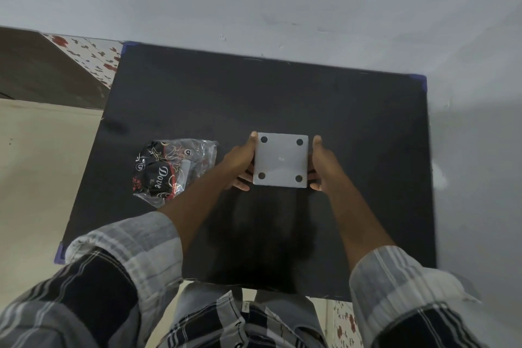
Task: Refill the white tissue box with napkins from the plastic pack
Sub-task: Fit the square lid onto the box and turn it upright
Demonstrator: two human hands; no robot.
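Note:
The white tissue box (280, 159) is a square with a dark round pad at each corner of the face turned up toward me. My left hand (240, 162) grips its left side and my right hand (322, 164) grips its right side, thumbs along the far corners. The box sits at or just above the black table top; which, I cannot tell. The plastic pack (172, 168), black and clear with "Dove" printed on it, lies crumpled on the table left of my left hand, apart from it. No napkins show.
The black table (282, 99) has blue tape at its corners and stands against a grey wall at the back and right. Beige floor and floral tiles (93, 51) lie to the left. My legs are at the front edge.

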